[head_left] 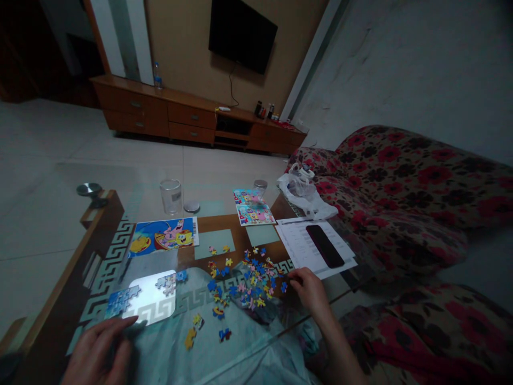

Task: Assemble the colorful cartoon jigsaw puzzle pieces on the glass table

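Note:
My left hand rests at the lower left with its index finger stretched out and thumb apart, holding nothing. The fingertip lies at the near edge of a white puzzle board. Joined blue pieces cover the board's left side, and a joined cluster lies at its upper right. My right hand is at the right edge of a pile of loose jigsaw pieces. Its fingertips are pinched together; whatever is between them is too small to make out. Yellow pieces and a blue piece lie nearer me.
Behind the board lies a cartoon picture sheet. A glass jar, a metal lid, a second jar and cartoon cards stand farther back. Papers with a phone and a plastic bag are at right.

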